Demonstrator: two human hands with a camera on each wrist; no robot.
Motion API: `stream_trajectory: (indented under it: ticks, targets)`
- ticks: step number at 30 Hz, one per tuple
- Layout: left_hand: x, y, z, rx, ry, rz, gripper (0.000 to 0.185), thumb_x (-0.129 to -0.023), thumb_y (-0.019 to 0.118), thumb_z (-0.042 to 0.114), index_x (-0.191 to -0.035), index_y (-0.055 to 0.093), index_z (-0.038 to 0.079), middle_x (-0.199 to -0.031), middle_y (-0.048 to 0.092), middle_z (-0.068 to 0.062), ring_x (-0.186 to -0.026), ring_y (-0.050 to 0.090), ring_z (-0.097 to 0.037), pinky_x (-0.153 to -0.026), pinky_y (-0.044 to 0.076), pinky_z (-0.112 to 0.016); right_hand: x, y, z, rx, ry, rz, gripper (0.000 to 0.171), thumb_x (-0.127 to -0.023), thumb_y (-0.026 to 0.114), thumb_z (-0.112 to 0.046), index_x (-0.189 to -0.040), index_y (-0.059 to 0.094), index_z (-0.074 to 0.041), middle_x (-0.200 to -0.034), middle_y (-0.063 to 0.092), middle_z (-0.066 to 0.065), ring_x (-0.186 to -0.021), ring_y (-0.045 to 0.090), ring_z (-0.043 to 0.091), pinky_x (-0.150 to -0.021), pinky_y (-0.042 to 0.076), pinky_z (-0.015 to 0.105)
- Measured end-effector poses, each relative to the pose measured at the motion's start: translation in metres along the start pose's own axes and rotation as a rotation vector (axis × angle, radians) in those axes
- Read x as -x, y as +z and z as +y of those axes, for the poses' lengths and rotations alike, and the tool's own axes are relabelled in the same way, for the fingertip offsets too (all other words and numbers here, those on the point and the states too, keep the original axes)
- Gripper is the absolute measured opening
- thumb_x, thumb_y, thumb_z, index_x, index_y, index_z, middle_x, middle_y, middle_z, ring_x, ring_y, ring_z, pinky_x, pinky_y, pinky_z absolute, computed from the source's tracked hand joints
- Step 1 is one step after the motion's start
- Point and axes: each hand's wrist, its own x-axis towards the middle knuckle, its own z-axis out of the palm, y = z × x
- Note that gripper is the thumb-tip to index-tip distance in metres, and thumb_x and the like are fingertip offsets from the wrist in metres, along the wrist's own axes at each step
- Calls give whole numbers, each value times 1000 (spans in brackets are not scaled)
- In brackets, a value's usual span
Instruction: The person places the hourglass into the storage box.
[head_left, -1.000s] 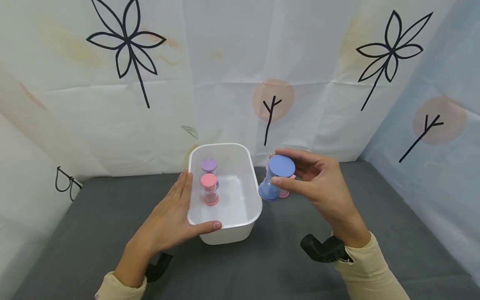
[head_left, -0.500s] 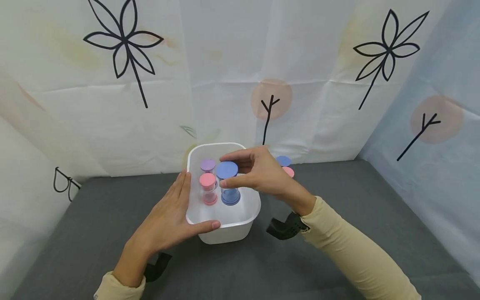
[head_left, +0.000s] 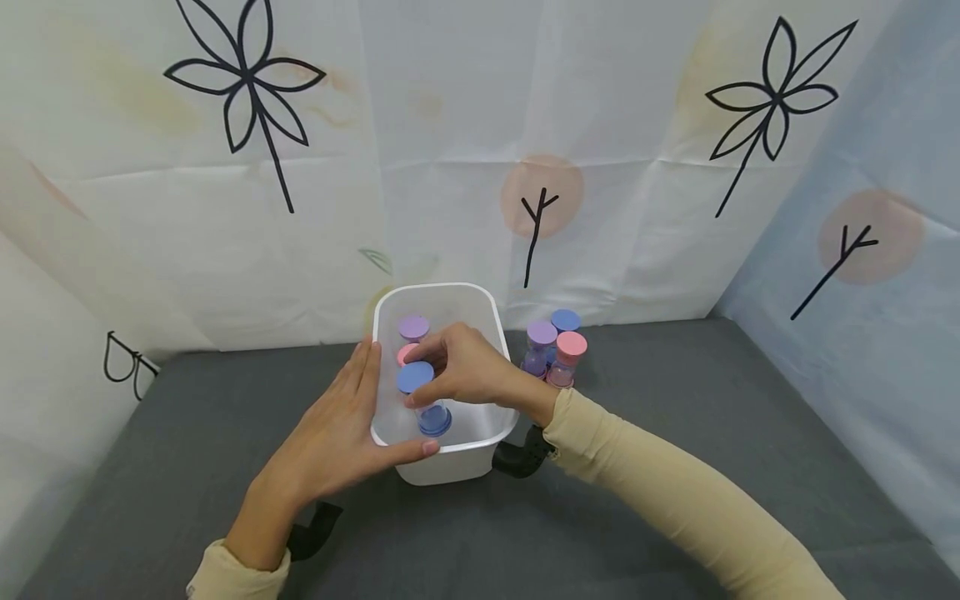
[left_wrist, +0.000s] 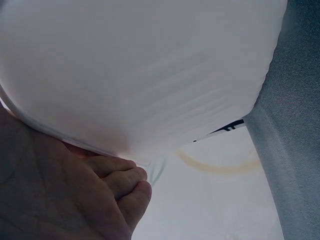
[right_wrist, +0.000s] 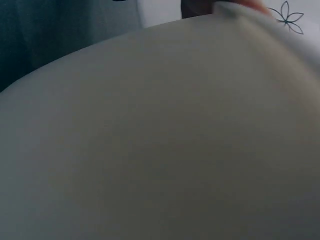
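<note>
In the head view, my right hand (head_left: 468,367) pinches a blue hourglass (head_left: 416,377) by its upper part, inside a white plastic bin (head_left: 453,469). The hourglass leans slightly, its base low near the bin's front left corner; whether it touches the floor I cannot tell. Just behind it are a pink hourglass (head_left: 406,355), mostly covered by my fingers, and a purple hourglass (head_left: 413,327). My left hand (head_left: 330,437) lies with straight fingers along the bin's left side, thumb over the front rim. In the left wrist view these fingers touch the bin's outer wall (left_wrist: 150,65).
Right of the bin, a second purple hourglass (head_left: 541,332), a second pink hourglass (head_left: 571,347) and another blue hourglass (head_left: 566,320) stand close together on the grey table (head_left: 637,533). A printed cloth wall (head_left: 450,208) rises behind. The bin's wall fills most of the right wrist view.
My right hand has carried the blue hourglass leftward from beside the bin, over the rim and down into its front left part. My left hand has stayed on the bin.
</note>
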Motion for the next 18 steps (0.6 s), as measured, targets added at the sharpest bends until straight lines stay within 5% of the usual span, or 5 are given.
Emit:
stream_trajectory:
  ticks: [18]
  targets:
    - [0, 1, 1, -4, 23, 22, 130, -80, 60, 82, -161, -1, 1, -169, -5, -12, -155, 4, -34, -117, 25, -60, -14, 15, 7, 283, 90, 2, 54, -73, 93, -12, -122, 73, -2, -114, 75, 6, -100, 70, 13, -86, 54, 22]
